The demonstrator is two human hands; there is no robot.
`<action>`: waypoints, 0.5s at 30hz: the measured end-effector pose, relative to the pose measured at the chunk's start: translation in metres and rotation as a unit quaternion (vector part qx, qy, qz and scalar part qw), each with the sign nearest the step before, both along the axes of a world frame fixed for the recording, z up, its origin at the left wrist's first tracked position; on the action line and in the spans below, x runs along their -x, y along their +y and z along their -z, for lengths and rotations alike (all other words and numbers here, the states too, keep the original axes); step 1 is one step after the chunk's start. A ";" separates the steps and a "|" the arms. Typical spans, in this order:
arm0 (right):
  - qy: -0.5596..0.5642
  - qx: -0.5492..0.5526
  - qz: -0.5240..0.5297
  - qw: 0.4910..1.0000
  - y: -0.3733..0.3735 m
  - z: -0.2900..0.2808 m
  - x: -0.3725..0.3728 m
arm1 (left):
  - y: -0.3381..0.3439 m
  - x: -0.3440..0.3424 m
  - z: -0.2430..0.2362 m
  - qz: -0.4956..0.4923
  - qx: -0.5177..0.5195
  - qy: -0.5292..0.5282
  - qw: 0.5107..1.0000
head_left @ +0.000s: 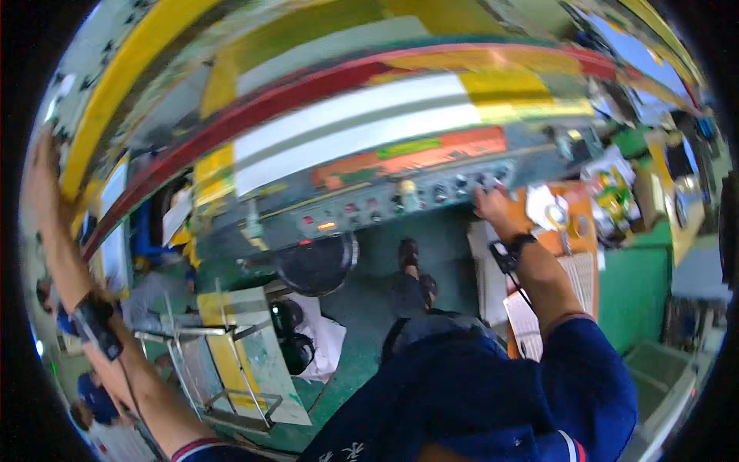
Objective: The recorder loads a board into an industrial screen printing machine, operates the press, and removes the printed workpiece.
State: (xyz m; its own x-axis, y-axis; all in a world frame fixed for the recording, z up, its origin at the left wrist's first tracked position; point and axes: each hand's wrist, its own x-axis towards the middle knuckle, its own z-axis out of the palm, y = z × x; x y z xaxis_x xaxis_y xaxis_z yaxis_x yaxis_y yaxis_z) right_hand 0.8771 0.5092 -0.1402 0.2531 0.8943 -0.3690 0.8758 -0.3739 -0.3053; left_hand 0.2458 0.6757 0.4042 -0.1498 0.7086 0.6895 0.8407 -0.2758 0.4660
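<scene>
A long machine bed, with a white sheet (339, 123), yellow sections (500, 92) and a red rail (292, 91), spans the upper middle. Along its near side runs a grey control panel (362, 206) with knobs, buttons and small lit indicators. My right hand (490, 200) is at that panel's right end, fingers curled against the controls; what they hold is too small to make out. My left arm stretches far up along the left edge, where my left hand (46, 150) is beside a yellow beam (108, 85); blur and the rim hide whether its fingers are closed.
An orange-topped table (581, 200) with papers, tape rolls and bags stands right. A metal-framed rack (223, 362) is lower left, beside a black round object (315, 264). My legs show on the green floor (369, 292). Other people (92, 396) are at the far left.
</scene>
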 end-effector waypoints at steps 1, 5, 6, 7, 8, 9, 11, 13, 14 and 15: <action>0.144 -0.200 -0.046 0.968 -0.028 0.046 -0.046 | 0.003 0.004 -0.002 0.014 0.006 0.038 0.999; -0.199 -0.233 -0.308 0.901 -0.023 0.089 -0.093 | 0.013 -0.057 0.022 -0.043 -0.046 0.186 0.981; -0.131 -0.225 -0.237 0.936 -0.031 0.096 -0.096 | 0.005 -0.075 0.030 0.077 -0.085 0.076 0.990; -0.063 -0.194 -0.137 0.969 -0.031 0.103 -0.091 | -0.006 -0.098 0.026 0.056 -0.021 -0.025 0.998; -0.025 -0.178 -0.086 0.980 -0.031 0.108 -0.090 | -0.013 -0.094 0.021 0.054 -0.028 -0.013 0.998; -0.013 -0.170 -0.063 0.983 -0.033 0.110 -0.090 | -0.014 -0.092 0.020 0.050 -0.027 -0.015 0.998; -0.044 -0.151 -0.076 0.985 -0.036 0.111 -0.098 | -0.008 -0.089 0.027 0.065 -0.035 -0.024 0.997; -0.165 -0.118 -0.253 0.946 -0.016 0.086 -0.080 | 0.008 -0.020 0.011 -0.016 -0.109 0.126 0.986; -0.120 -0.178 -0.252 0.944 -0.049 0.045 -0.087 | 0.033 -0.082 0.048 -0.095 0.093 0.172 0.976; -0.020 -0.300 -0.337 0.892 -0.026 -0.008 -0.036 | 0.002 -0.014 0.006 -0.075 0.000 0.288 0.955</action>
State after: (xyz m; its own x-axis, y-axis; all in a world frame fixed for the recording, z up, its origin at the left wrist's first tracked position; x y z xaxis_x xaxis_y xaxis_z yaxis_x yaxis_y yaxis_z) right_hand 0.9132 0.4828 -0.1318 -0.4144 0.8822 0.2237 0.8546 0.4617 -0.2375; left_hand 0.2600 0.6780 0.3985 0.1542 0.7094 0.6878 0.9876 -0.1312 -0.0862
